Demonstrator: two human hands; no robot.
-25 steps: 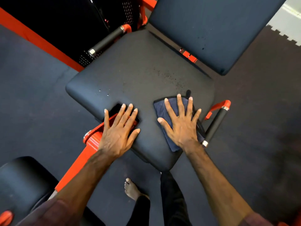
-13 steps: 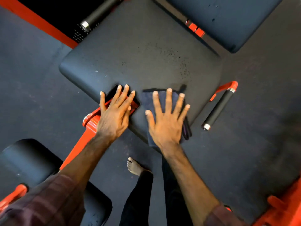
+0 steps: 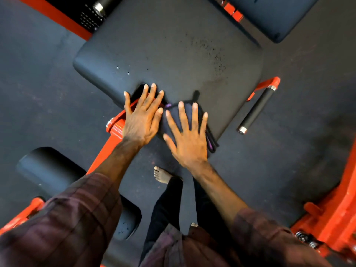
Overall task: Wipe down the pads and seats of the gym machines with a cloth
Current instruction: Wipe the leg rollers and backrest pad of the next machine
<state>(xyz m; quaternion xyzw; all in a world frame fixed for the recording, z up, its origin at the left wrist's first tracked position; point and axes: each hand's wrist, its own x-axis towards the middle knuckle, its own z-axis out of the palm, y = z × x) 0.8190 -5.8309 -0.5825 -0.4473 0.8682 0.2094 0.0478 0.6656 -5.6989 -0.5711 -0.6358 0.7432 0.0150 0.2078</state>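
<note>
Both hands spread flat: right presses cloth onto seat, left beside

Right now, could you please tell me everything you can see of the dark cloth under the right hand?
The dark navy fabric cloth looks soft and folded, with a thin purple trim showing along its edges. It lies bunched at the near edge of the black padded seat, its lower right corner hanging past that edge. The right hand presses flat on it with straight, spread fingers, covering most of it. The left hand rests just beside it on the seat edge and orange frame.
</note>
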